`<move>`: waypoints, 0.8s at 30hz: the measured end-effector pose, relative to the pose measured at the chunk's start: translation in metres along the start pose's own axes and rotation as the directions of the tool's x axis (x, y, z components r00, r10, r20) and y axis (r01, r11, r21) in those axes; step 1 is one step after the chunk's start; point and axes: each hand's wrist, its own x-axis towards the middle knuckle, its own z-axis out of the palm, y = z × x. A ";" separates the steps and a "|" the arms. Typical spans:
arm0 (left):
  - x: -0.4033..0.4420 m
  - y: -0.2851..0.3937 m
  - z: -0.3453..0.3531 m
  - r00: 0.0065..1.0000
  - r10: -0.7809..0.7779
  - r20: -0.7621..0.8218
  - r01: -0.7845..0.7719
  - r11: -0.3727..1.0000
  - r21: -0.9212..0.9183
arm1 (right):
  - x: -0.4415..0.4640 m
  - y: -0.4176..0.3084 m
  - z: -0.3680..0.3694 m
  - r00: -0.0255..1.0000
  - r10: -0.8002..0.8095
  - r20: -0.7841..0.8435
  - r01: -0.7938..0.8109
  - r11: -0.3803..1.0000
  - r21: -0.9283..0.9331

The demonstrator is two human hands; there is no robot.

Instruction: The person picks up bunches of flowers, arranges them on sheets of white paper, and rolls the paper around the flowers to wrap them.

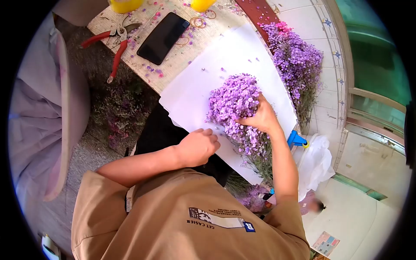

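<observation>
My right hand (pixel 261 116) is closed around a bunch of small purple baby's-breath flowers (pixel 234 96), just below the dense flower heads. The bunch lies over white paper sheets (pixel 190 93), its thin green stems pointing down toward my right forearm. My left hand (pixel 198 146) is curled into a fist beside the near edge of the paper, apart from the flowers. Its palm and the inside of its fingers are hidden, so whether anything is in it does not show.
Pruning shears (pixel 119 37) with red handles, a black phone (pixel 163 38) and several rubber bands (pixel 198 22) lie on the table (pixel 145 69). More purple flowers (pixel 297 60) lie at right, above a blue object (pixel 296 139) and white plastic (pixel 315 162). A person (pixel 308 203) appears beyond my right arm.
</observation>
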 end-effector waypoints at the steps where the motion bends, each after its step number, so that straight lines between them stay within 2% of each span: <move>1: -0.001 0.000 0.001 0.988 0.145 -0.047 -0.141 0.987 0.074 | 0.001 0.003 0.001 1.000 0.006 0.014 -0.007 0.999 0.036; 2: -0.002 -0.001 0.002 0.954 0.288 -0.084 -0.274 0.950 0.152 | 0.001 0.004 0.002 1.000 0.012 0.029 -0.014 0.997 0.070; 4: 0.003 0.001 -0.005 0.943 0.309 -0.125 -0.285 0.942 0.178 | -0.004 -0.004 0.002 1.000 0.002 0.028 -0.003 0.999 0.046; 6: 0.013 -0.008 -0.019 0.971 0.188 -0.149 -0.185 0.982 0.035 | -0.008 -0.008 0.005 0.998 -0.044 -0.044 0.045 0.999 0.007; 7: 0.020 -0.014 -0.028 0.954 0.044 -0.297 -0.069 0.995 -0.075 | -0.009 -0.011 0.005 0.998 -0.065 -0.022 0.065 0.998 -0.014; 8: 0.028 -0.021 -0.038 0.900 -0.113 -0.421 0.031 0.980 -0.197 | -0.010 -0.012 0.007 0.998 -0.067 -0.018 0.066 0.998 -0.009; 10: 0.047 -0.032 -0.072 0.818 -0.311 -0.484 0.138 0.923 -0.359 | -0.010 -0.015 0.008 0.999 -0.010 -0.047 0.011 1.000 0.010; 11: 0.057 -0.041 -0.077 0.813 -0.313 -0.491 0.140 0.923 -0.357 | -0.009 -0.013 0.008 0.998 -0.032 -0.057 0.032 0.999 -0.002; 13: 0.071 -0.052 -0.084 0.876 -0.289 -0.386 0.176 0.937 -0.301 | -0.009 -0.018 0.008 0.998 -0.046 -0.049 0.046 0.999 -0.007; 14: 0.076 -0.054 -0.084 0.874 -0.290 -0.389 0.175 0.936 -0.305 | -0.010 -0.019 0.008 0.998 -0.047 -0.044 0.047 0.999 -0.006; 16: 0.083 -0.051 -0.085 0.939 -0.284 -0.195 0.262 0.956 -0.128 | -0.011 -0.020 0.008 0.999 -0.025 -0.042 0.023 0.999 -0.027; 17: 0.088 -0.055 -0.080 0.932 -0.311 -0.188 0.306 0.950 -0.054 | -0.011 -0.021 0.008 0.999 -0.023 -0.045 0.021 0.999 -0.044; 20: 0.092 -0.053 -0.083 0.923 -0.358 -0.138 0.350 0.933 -0.078 | -0.013 -0.020 0.010 0.999 -0.002 -0.042 -0.001 0.998 -0.064; 22: 0.092 -0.057 -0.076 0.934 -0.320 -0.159 0.314 0.947 -0.062 | -0.014 -0.026 0.011 0.994 -0.075 -0.080 0.063 0.987 -0.146; 24: 0.092 -0.058 -0.073 0.941 -0.284 -0.184 0.281 0.959 -0.044 | -0.015 -0.028 0.012 0.994 -0.083 -0.071 0.067 0.978 -0.195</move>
